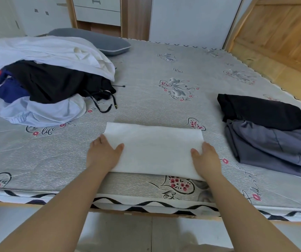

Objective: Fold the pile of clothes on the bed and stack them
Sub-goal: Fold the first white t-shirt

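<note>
A white garment (154,149), folded into a flat rectangle, lies near the front edge of the bed (146,91). My left hand (103,152) rests on its left end with the thumb on top and the fingers at the edge. My right hand (207,158) rests the same way on its right end. At the far left sits an unfolded pile of clothes (42,82): white, black with drawstrings, blue and light blue pieces. At the right, a folded black garment (260,110) lies partly on a folded grey one (275,148).
A grey pillow (98,40) lies at the head of the bed. White drawers (97,10) and a wardrobe stand behind. A wooden panel (280,31) rises at the far right. The bed's front edge (146,204) runs just below my forearms.
</note>
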